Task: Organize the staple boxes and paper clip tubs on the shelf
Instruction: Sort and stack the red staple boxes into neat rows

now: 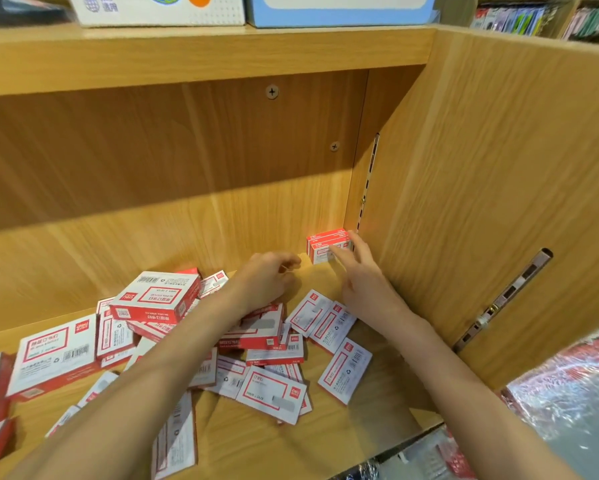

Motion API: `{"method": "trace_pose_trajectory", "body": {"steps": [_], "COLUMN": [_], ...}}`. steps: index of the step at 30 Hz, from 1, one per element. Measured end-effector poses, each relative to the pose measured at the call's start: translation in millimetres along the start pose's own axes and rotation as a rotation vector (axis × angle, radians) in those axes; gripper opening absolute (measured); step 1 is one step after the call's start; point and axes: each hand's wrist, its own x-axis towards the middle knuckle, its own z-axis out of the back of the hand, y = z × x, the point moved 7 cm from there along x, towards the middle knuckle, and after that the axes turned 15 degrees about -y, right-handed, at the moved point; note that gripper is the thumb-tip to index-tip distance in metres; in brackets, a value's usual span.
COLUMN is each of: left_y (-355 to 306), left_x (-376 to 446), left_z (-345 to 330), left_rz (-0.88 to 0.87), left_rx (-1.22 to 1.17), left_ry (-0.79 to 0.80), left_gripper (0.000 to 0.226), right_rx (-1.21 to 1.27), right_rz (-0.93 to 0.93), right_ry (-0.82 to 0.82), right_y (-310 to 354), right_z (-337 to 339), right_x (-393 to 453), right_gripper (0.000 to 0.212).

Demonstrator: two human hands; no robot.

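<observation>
Several red-and-white staple boxes (266,348) lie jumbled across the wooden shelf (325,441), some flat, some piled. A larger staple box (156,299) rests on top of the heap at the left. In the back right corner a small stack of staple boxes (322,242) stands neatly against the side wall. My right hand (360,275) reaches to this stack, fingers spread and touching its front and right side. My left hand (266,278) hovers just left of it with curled fingers and holds nothing I can see. No paper clip tubs are in view.
The shelf's right side panel (481,202) stands close beside my right arm, with metal peg strips (505,299). Another shelf board (187,53) runs overhead, carrying cartons (159,8). Plastic-wrapped goods (568,393) lie at the lower right. Bare shelf shows between the heap and the corner stack.
</observation>
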Motion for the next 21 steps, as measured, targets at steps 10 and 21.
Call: {"method": "trace_pose_trajectory", "body": {"steps": [10, 21], "left_y": [18.0, 35.3], "left_x": [-87.9, -135.5], "left_z": [61.8, 78.0], "left_rz": [-0.108, -0.228], "left_rx": [0.058, 0.296], "left_ry": [0.012, -0.258], "left_gripper": [0.041, 0.038], "right_rx": [0.013, 0.049], "right_rz": [0.183, 0.262], "right_ry": [0.368, 0.512], "right_y": [24.6, 61.2], "right_z": [-21.4, -42.7], "right_x": [-42.9, -55.8], "right_gripper": [0.073, 0.087]}}
